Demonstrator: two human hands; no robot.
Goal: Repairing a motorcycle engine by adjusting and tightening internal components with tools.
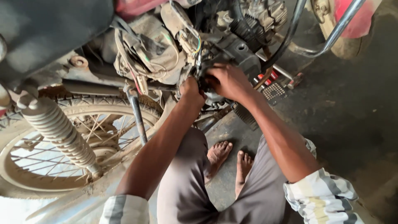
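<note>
Both my hands reach into the side of a dusty motorcycle, at the dark engine part (242, 54) below the frame. My left hand (191, 90) is clenched against the engine's left side, just under a bundle of wires (191, 41). My right hand (228, 81) lies over the engine part with fingers curled onto it. What the fingers hold is hidden by the hands. My bare feet (230, 159) rest on the floor below.
The spoked rear wheel (62, 149) and a ribbed shock absorber (58, 128) fill the left. A chrome crash guard (327, 39) curves at upper right. A footrest (273, 92) juts beside the engine. Dark concrete floor (352, 116) lies to the right.
</note>
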